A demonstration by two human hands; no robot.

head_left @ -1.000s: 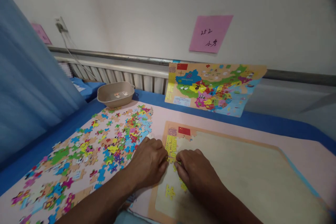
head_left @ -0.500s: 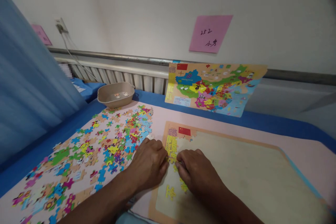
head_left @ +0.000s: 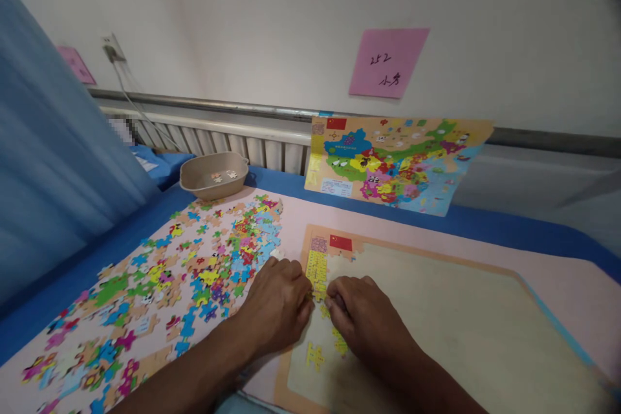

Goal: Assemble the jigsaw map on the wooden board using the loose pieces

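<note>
My left hand (head_left: 281,301) is closed, its fingertips at the left edge of a yellow puzzle piece (head_left: 319,292) in the column along the board's left side. From the other side, my right hand (head_left: 363,314) pinches close to the same piece; its fingertips are partly hidden. Above them, joined yellow pieces (head_left: 317,264) run up to the corner with a red flag piece (head_left: 341,242). Loose yellow pieces (head_left: 315,357) lie lower on the puzzle board (head_left: 460,323), and one more (head_left: 339,343) is partly covered by my right hand.
Many loose, colourful puzzle pieces (head_left: 208,275) spread over the pink sheet on the left. Behind them stands a beige basin (head_left: 213,189) with several pieces inside. A printed map (head_left: 398,168) leans against the wall rail. A blue curtain (head_left: 63,162) hangs at the left.
The yellow pieces above my fingers now sit closer together, with the gap between them narrowed. Both hands have barely moved.
</note>
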